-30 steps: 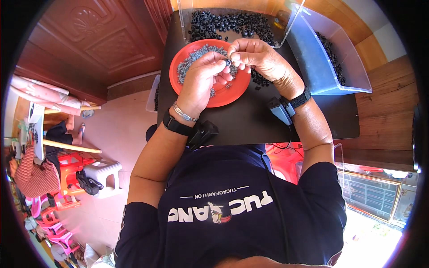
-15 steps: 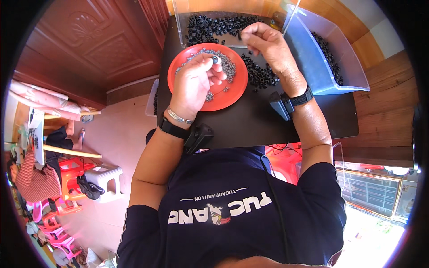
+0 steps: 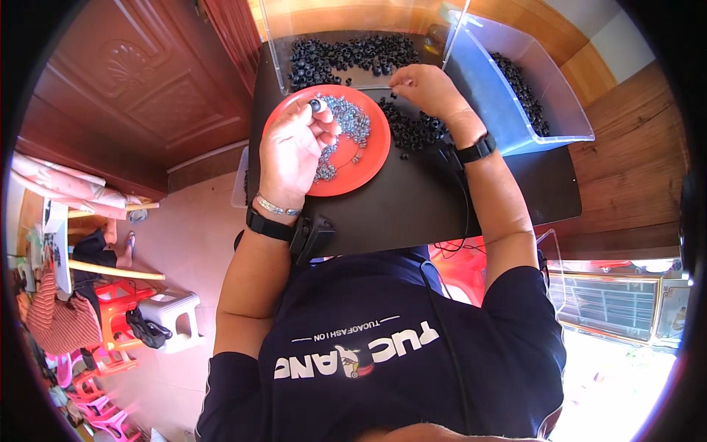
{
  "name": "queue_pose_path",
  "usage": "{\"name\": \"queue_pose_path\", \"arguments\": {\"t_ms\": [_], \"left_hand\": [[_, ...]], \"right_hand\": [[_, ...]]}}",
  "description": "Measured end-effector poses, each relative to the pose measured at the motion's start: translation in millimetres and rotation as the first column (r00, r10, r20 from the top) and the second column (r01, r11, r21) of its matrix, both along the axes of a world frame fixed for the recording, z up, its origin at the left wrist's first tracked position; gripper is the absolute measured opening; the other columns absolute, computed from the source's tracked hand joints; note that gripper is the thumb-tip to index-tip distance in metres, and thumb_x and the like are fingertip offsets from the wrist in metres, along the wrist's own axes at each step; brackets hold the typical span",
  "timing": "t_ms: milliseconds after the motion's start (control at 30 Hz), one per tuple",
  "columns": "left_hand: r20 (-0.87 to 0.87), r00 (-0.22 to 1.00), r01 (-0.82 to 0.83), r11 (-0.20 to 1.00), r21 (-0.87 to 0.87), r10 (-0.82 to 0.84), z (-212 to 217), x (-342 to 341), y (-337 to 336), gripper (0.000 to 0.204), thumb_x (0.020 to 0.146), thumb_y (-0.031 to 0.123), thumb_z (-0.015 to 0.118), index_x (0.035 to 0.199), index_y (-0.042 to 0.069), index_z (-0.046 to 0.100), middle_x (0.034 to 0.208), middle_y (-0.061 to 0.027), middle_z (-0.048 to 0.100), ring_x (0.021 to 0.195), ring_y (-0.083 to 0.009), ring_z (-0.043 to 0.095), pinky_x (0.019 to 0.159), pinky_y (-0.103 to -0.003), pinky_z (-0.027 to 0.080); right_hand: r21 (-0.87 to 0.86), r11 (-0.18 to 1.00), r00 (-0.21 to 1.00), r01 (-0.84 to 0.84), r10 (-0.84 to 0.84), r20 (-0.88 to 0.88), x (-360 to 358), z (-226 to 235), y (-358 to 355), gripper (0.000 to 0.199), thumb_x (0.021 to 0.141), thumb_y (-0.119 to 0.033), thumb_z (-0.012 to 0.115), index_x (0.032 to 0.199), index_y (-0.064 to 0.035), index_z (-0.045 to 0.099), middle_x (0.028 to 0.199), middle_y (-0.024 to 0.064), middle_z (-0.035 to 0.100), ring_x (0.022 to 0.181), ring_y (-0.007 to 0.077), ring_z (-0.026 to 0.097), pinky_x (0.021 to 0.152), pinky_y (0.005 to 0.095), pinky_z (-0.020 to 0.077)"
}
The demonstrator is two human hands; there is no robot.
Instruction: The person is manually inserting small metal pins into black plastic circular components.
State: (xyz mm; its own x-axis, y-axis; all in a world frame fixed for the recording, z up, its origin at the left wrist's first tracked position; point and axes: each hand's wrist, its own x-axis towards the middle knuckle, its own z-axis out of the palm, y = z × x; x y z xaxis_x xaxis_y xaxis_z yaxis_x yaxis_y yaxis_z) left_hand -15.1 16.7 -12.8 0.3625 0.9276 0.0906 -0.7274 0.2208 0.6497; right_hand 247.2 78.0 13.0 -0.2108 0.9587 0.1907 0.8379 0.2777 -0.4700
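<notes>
My left hand [image 3: 289,151] is raised over the left part of a red plate [image 3: 374,151], palm turned up. Its thumb and fingers are closed on a small round black cap-like piece [image 3: 316,105]. On the plate lies a heap of tiny grey metal-looking parts [image 3: 353,121]. My right hand [image 3: 431,92] hovers just above a loose pile of small black pieces [image 3: 416,131] right of the plate. Thumb and forefinger are pinched together, with a dark speck at their tips; whether it is held or lies behind them is unclear.
Behind the plate, a clear tray [image 3: 368,77] holds many black pieces. A translucent bluish bin [image 3: 492,110] with more stands at the right. The dark table's front edge [image 3: 412,241] is close to my body. Stools [image 3: 168,317] stand on the floor at left.
My right hand has come down closer to the black pile, its wrist turned. My left hand still holds the black cap-like piece over the plate. The whole view has shifted slightly.
</notes>
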Motion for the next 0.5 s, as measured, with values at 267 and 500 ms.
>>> {"name": "queue_pose_path", "arguments": {"t_ms": [267,500], "left_hand": [[-0.027,0.999,0.017,1.000,0.007,-0.017,3,4,-1,0.017,0.095,0.020,0.048,0.097,0.006,0.058,0.089,-0.0056,0.061,0.082,-0.0190,0.059,0.074,-0.030,0.045],[-0.013,0.999,0.044,0.999,0.015,-0.044,-1,5,-1,0.017,0.095,0.018,0.048,0.098,0.005,0.058,0.088,-0.0064,0.062,0.080,-0.0186,0.061,0.071,-0.028,0.046]], "right_hand": [[0.040,0.997,0.945,-0.060,0.044,0.325,6,-25,17,0.017,0.080,-0.021,0.060,0.090,-0.0111,0.070,0.088,0.0109,0.068,0.086,0.0317,0.063,0.077,0.0409,0.0504],[-0.205,0.973,0.935,-0.103,0.024,-0.354,-13,5,-2,0.015,0.085,-0.015,0.065,0.095,-0.0036,0.066,0.084,0.0053,0.067,0.077,0.0159,0.064,0.071,0.0293,0.0507]]}}
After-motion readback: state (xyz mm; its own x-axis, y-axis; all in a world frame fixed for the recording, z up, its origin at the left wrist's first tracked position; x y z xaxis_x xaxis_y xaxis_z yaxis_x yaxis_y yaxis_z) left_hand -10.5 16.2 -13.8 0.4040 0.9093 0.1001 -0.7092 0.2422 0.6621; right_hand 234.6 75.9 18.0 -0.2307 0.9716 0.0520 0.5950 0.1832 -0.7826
